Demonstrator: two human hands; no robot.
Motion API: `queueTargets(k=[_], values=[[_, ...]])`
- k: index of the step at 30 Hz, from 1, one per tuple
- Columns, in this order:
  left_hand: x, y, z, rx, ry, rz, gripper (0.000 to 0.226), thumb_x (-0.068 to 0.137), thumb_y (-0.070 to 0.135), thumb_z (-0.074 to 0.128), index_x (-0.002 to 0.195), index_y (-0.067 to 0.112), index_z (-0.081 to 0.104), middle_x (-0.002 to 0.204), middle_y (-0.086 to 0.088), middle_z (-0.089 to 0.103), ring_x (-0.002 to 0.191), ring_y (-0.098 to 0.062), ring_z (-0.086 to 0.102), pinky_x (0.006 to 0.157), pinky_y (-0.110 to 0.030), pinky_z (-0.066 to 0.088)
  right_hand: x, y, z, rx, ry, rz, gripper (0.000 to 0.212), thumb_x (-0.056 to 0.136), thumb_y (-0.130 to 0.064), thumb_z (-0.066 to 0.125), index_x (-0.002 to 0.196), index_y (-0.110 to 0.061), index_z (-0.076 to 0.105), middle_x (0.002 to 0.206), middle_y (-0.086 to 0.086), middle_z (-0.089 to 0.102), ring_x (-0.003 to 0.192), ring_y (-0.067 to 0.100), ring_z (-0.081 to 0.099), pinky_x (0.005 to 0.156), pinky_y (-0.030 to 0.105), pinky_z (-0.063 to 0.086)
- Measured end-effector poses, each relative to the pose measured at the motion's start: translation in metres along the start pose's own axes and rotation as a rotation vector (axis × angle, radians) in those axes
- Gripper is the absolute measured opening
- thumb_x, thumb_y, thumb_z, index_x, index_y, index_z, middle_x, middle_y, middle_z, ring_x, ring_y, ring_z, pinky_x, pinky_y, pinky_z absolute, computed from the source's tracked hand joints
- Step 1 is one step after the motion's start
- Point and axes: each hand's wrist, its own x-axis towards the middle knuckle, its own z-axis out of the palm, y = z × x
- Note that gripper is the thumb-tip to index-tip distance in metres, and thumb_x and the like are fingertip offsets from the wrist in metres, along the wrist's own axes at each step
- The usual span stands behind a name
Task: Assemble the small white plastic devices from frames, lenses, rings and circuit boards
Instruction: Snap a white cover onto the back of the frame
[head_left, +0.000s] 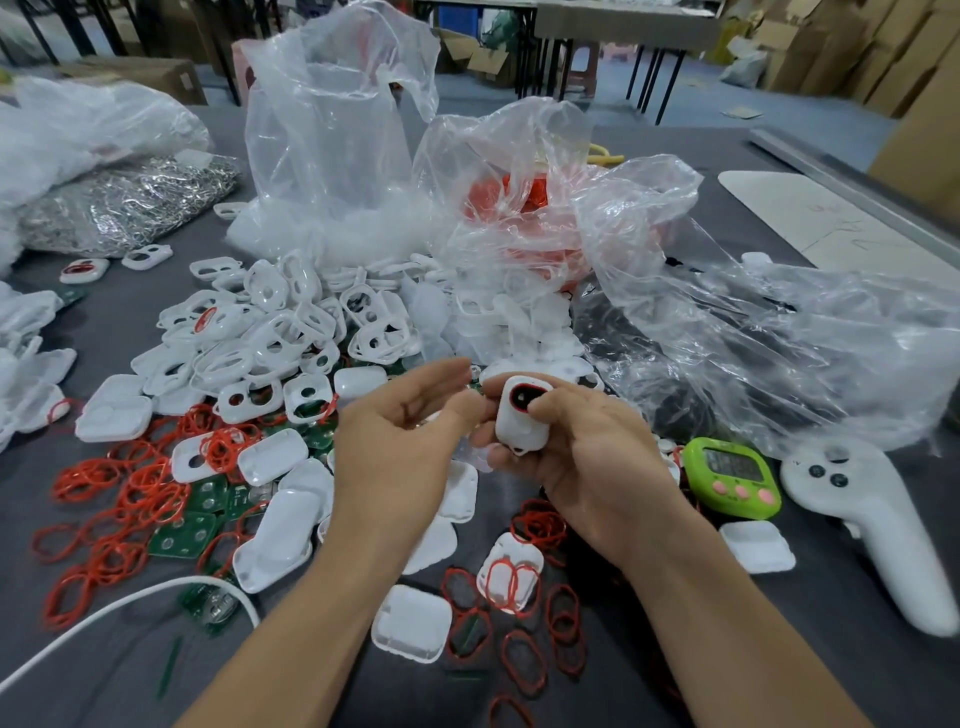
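My right hand (582, 457) grips a small white plastic frame (519, 418) with a red ring seated round its dark round opening; the thumb presses on the frame's right side. My left hand (410, 421) is beside it with fingers loosely curled, its thumb tip touching the frame's left edge. A heap of white frames (291, 322) lies behind the hands. Red rings (124, 499) are strewn at the left and at the front (524, 660). Green circuit boards (182, 535) lie among white covers (278, 540).
Clear plastic bags (332, 135) of parts stand behind the heap, one holding red rings (519, 202). A bag of metal clips (124, 202) lies far left. A green timer (732, 478) and a white controller (867, 525) sit at the right. A white cable (114, 608) crosses the grey table (779, 649).
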Motion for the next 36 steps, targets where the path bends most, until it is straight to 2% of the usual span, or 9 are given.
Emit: queueTargets(k=[4,10,14,21,26,29,32,34,36], values=[[-0.003,0.001,0.007,-0.138,-0.225,-0.139,0.03,0.077,0.025,0.086,0.107,0.024,0.081,0.095,-0.007,0.08,0.09,-0.02,0.075,0.075,-0.036,0.063,-0.002,0.004,0.001,-0.134,-0.1,-0.007,0.039,0.094,0.008,0.037,0.092,0.001,0.076,0.079,0.025,0.071,0.068,0.031,0.069,0.052,0.028,0.054],[0.0,-0.004,0.007,-0.174,-0.274,-0.145,0.028,0.078,0.016,0.07,0.102,0.026,0.082,0.102,-0.008,0.08,0.087,-0.025,0.077,0.06,-0.031,0.06,-0.002,0.003,-0.003,-0.194,-0.27,0.069,0.039,0.076,0.005,0.049,0.109,0.006,0.07,0.097,0.022,0.068,0.077,0.023,0.068,0.061,0.03,0.057],[0.0,-0.009,0.006,-0.063,-0.238,-0.043,0.029,0.073,0.029,0.076,0.102,0.033,0.081,0.096,-0.001,0.081,0.093,-0.019,0.078,0.076,-0.04,0.064,-0.002,0.004,-0.004,-0.199,-0.302,0.051,0.04,0.081,0.014,0.048,0.111,0.0,0.07,0.094,0.011,0.065,0.075,0.014,0.065,0.066,0.028,0.057],[0.002,-0.01,0.006,-0.14,-0.314,-0.14,0.046,0.068,0.031,0.06,0.11,0.028,0.079,0.054,-0.001,0.059,0.049,-0.019,0.053,0.054,-0.031,0.053,-0.002,0.005,-0.004,-0.232,-0.227,0.032,0.039,0.085,0.028,0.04,0.119,0.018,0.056,0.083,0.019,0.07,0.069,0.023,0.066,0.057,0.026,0.049],[0.002,-0.007,0.001,0.019,-0.122,-0.03,0.042,0.072,0.034,0.061,0.11,0.03,0.08,0.098,-0.005,0.08,0.083,-0.017,0.076,0.072,-0.037,0.064,-0.006,-0.001,0.001,-0.327,-0.196,0.059,0.04,0.09,0.025,0.043,0.117,-0.001,0.055,0.094,0.017,0.071,0.081,0.027,0.07,0.066,0.03,0.054],[-0.002,-0.003,-0.004,0.212,0.002,0.13,0.041,0.081,0.031,0.058,0.117,0.031,0.077,0.106,0.02,0.077,0.104,0.006,0.069,0.091,-0.02,0.057,-0.022,-0.017,-0.009,-0.431,-0.059,0.055,0.026,0.094,0.017,0.055,0.105,-0.007,0.053,0.094,0.021,0.074,0.079,0.031,0.071,0.06,0.03,0.057],[-0.011,-0.001,-0.003,0.477,0.036,0.237,0.044,0.084,0.039,0.055,0.123,0.037,0.073,0.112,0.027,0.073,0.1,0.025,0.059,0.096,-0.005,0.045,-0.06,-0.032,-0.035,-0.756,0.108,0.032,0.013,0.093,0.002,0.068,0.099,-0.008,0.064,0.085,0.015,0.078,0.068,0.025,0.07,0.057,0.033,0.054],[-0.021,0.001,0.004,0.622,0.011,0.318,0.042,0.087,0.034,0.056,0.126,0.037,0.072,0.123,0.016,0.072,0.102,0.016,0.063,0.096,-0.008,0.046,-0.09,-0.036,-0.053,-1.055,0.22,0.025,0.004,0.089,-0.012,0.074,0.089,-0.012,0.069,0.074,0.011,0.076,0.056,0.018,0.066,0.056,0.033,0.049],[-0.033,0.001,0.016,0.754,-0.044,0.487,0.039,0.089,0.024,0.062,0.127,0.026,0.073,0.127,0.001,0.073,0.119,-0.017,0.066,0.105,-0.035,0.05,-0.119,-0.034,-0.064,-1.245,0.296,0.063,0.013,0.088,-0.024,0.074,0.079,-0.015,0.07,0.065,0.001,0.074,0.05,0.012,0.065,0.054,0.026,0.047]])
